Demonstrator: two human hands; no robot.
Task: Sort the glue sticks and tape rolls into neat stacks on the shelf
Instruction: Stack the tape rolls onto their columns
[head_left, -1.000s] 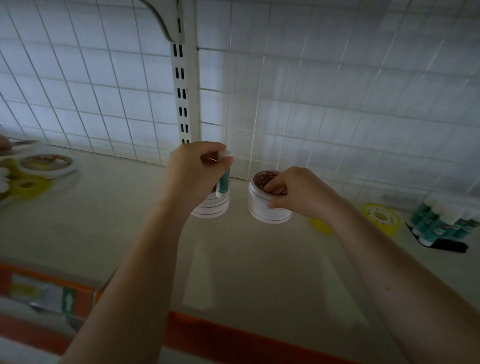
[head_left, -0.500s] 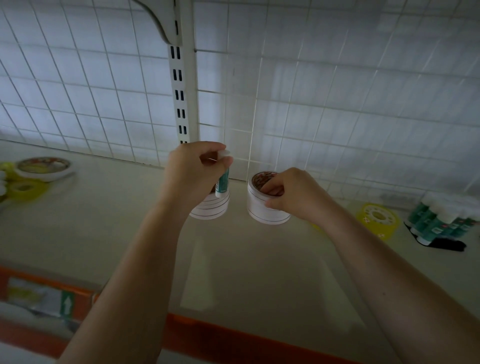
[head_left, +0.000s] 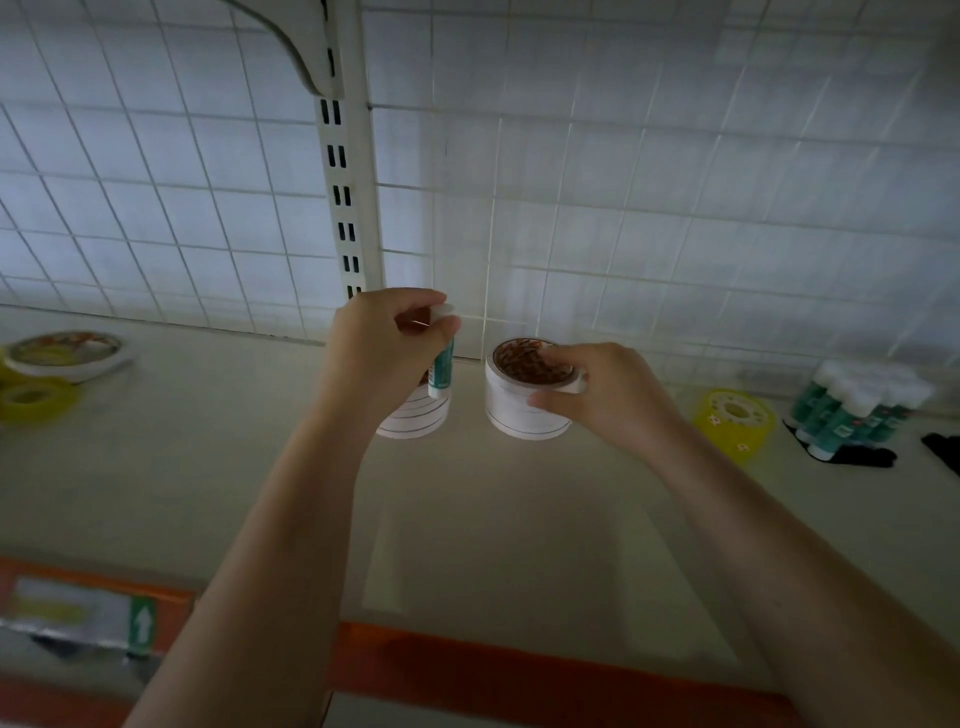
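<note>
Two stacks of white tape rolls are up so far, side by side at the back of the shelf (head_left: 493, 519) near the wire grid. My right hand (head_left: 597, 395) is curled round the right stack (head_left: 524, 400), thumb on its front, fingers over the top rim. My left hand (head_left: 379, 353) pinches a glue stick (head_left: 441, 371) upright by its white cap, held right over the left stack (head_left: 415, 418), which my hand mostly hides, so I can't tell if the stick touches it. Rest of the glue sticks (head_left: 857, 410) lie bunched far right, with a yellow roll (head_left: 735, 418) just beside them. More yellow tape (head_left: 36, 397) and a wide flat roll (head_left: 67, 353) sit loose far left. I'd guess roughly halfway, those strays and this stick are still to go
</note>
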